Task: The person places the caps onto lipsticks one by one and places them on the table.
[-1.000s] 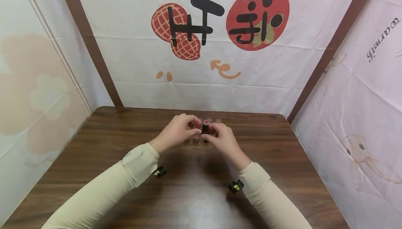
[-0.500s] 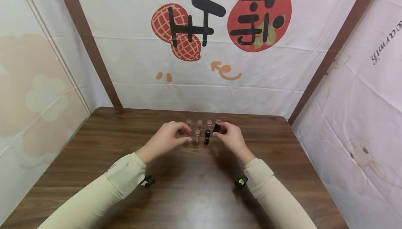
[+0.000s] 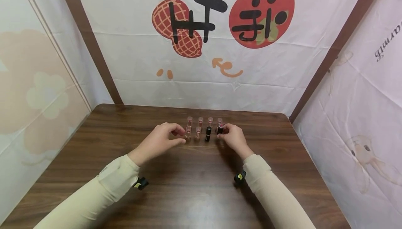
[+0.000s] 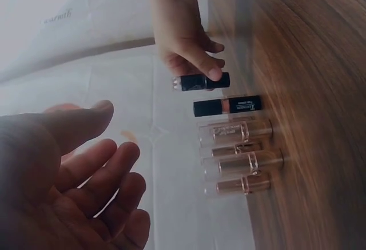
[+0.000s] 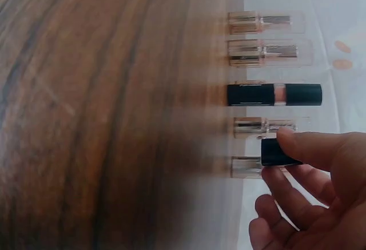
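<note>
My right hand (image 3: 233, 139) pinches a black lipstick (image 5: 277, 152) between thumb and fingers. In the right wrist view its base hangs a little above the tabletop, at the right end of the front row. Beside it stands another black lipstick (image 3: 208, 134), upright, with a pinkish band in its middle. Left of that come two clear-capped lipsticks, one in the middle (image 3: 198, 132) and one at the end (image 3: 188, 132). My left hand (image 3: 161, 140) is just left of the end one, fingers loosely bent and holding nothing (image 4: 91, 175).
Behind the front row stands a row of several clear-capped lipsticks (image 3: 200, 121) near the far edge of the brown wooden table (image 3: 188, 180). A white printed curtain (image 3: 138, 93) hangs behind the table, with more cloth at both sides.
Both hands were together at the black lipstick over the middle. My left hand has drawn away to the left, while my right hand has carried the lipstick right and lower.
</note>
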{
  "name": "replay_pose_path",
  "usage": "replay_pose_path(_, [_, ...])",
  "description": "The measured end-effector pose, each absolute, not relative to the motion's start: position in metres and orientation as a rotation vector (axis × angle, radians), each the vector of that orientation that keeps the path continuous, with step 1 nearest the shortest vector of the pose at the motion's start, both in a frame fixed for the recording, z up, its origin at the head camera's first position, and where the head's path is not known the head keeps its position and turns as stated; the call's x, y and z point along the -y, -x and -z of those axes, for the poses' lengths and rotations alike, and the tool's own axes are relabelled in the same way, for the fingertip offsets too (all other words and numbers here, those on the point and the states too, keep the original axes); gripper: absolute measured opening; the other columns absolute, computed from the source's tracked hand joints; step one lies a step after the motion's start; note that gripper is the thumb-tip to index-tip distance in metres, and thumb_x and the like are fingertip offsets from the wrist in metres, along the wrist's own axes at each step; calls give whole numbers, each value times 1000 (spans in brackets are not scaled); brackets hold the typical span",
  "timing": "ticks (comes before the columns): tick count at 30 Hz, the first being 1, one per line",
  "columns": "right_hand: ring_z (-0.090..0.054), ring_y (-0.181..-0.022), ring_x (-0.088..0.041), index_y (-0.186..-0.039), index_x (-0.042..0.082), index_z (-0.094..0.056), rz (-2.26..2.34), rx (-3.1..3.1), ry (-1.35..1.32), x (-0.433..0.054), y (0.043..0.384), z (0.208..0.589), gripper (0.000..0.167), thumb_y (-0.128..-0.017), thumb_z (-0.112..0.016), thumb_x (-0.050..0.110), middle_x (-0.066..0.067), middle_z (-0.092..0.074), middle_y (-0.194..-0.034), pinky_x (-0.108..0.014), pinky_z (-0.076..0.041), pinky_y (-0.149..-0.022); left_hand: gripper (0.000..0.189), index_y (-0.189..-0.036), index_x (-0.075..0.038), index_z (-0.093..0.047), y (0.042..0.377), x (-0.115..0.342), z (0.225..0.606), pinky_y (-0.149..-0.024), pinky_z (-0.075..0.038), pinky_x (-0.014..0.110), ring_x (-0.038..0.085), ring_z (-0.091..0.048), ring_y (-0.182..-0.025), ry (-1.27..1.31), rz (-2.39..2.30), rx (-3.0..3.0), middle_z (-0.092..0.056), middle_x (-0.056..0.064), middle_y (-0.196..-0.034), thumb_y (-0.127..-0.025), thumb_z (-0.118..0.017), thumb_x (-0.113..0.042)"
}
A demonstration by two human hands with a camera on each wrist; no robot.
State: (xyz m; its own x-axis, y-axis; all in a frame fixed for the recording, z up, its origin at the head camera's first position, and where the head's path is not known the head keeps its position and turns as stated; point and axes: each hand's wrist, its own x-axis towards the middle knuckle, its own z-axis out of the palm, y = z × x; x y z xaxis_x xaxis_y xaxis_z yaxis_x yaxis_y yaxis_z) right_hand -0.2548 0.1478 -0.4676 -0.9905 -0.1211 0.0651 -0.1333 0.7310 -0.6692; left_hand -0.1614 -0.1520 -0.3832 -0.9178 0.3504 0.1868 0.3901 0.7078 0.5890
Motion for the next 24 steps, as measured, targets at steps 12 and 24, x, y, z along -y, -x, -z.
replay_pose_path(12, [-57,-74,-21,-92,14,-69,-997,3013,-142,-147,262,481,23,-86,-84,30,-2,-66,-85,-37,-45,-66,25,-112,-18,-72,160,158,392,-93,-49,43,19,-61,-104,638,1025,2867,-71,-4,-109,-91,-80,-30])
replay_pose_path(24, [-61,-75,-21,-95,15,-69,-903,3055,-106,-148,263,484,24,-86,-84,31,-1,-68,-87,-39,-49,-66,23,-110,-19,-72,158,157,392,-90,-49,41,18,-61,-103,647,999,2842,-71,-4,-108,-92,-79,-31])
